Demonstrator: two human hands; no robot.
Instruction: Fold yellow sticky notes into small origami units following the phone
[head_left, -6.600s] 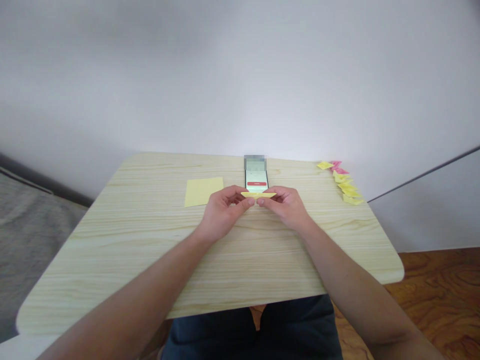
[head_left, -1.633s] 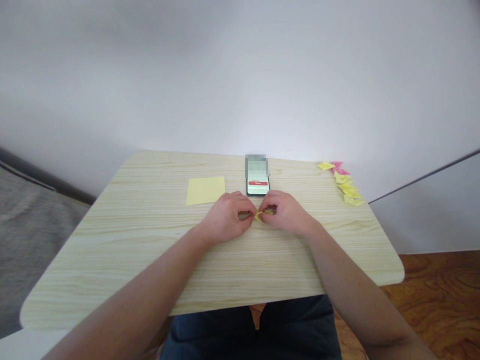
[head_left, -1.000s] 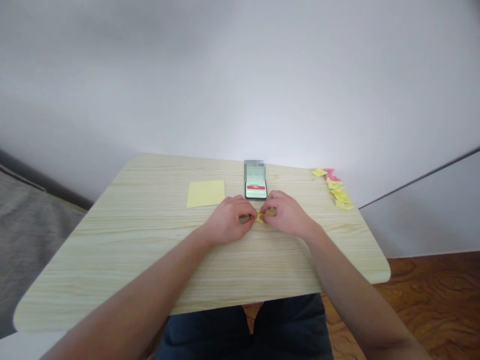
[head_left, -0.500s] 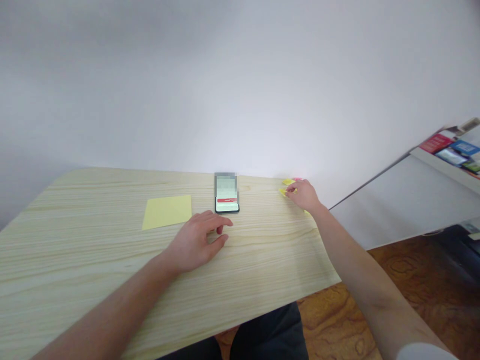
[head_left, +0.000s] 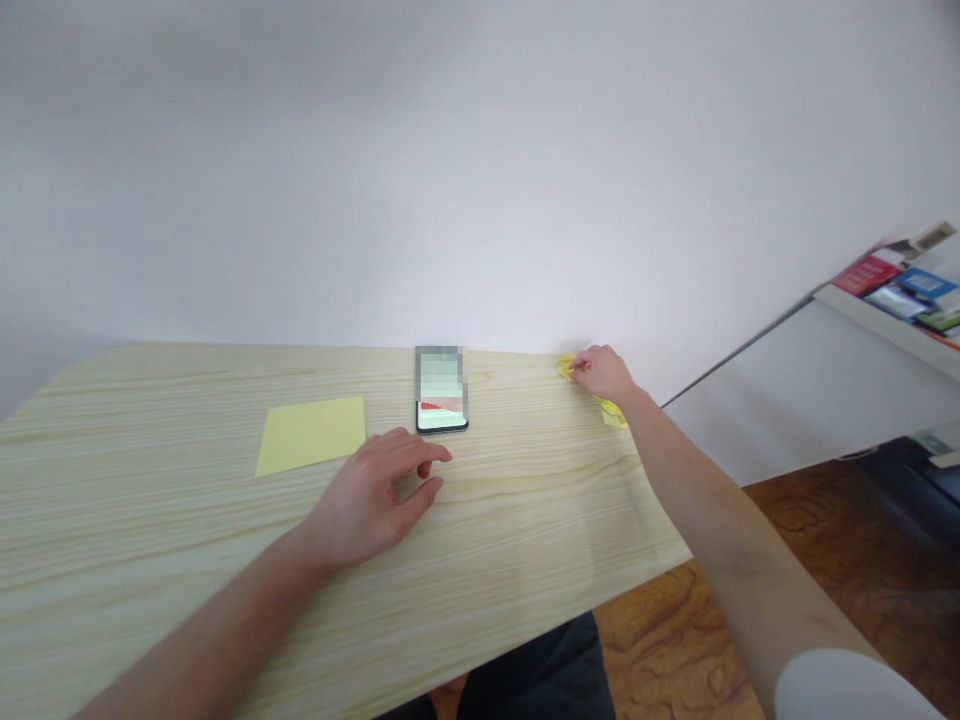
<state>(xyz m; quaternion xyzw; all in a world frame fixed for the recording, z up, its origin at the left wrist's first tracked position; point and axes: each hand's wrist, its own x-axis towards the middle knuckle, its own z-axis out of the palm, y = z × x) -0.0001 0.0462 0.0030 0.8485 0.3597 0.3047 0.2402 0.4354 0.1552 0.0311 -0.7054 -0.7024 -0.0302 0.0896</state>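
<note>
paper work on a wood-grain table [head_left: 517, 540], as i follow it from my remote seat through the head camera; clock directions are read from the phone [head_left: 441, 388], with twelve toward the wall [head_left: 480, 180]. at three o'clock, near the table's far edge, is my right hand [head_left: 606, 375], its fingertips drawn close together at a folded yellow paper [head_left: 565, 368], which lies on their nine o'clock side; i cannot tell whether they are clamped on it or only touching it. a reddish speck at those fingertips is too small for me to identify. more yellow papers [head_left: 613, 413] show on the six o'clock side of the same hand, partly hidden by it. at seven o'clock, near the phone, is my left hand [head_left: 371, 500], thumb and forefinger apart, with tabletop visible between them. between eight and nine o'clock lies a flat yellow sheet [head_left: 309, 436], one side close to the left hand's knuckles. the phone's screen is lit, its upper part masked by blocks, a red bar lower down. outlying parts: books [head_left: 919, 290] between two and three, a white sleeve [head_left: 840, 685] at four, dark trousers [head_left: 540, 670] at five, and wooden floor [head_left: 652, 630] between four and five.
</note>
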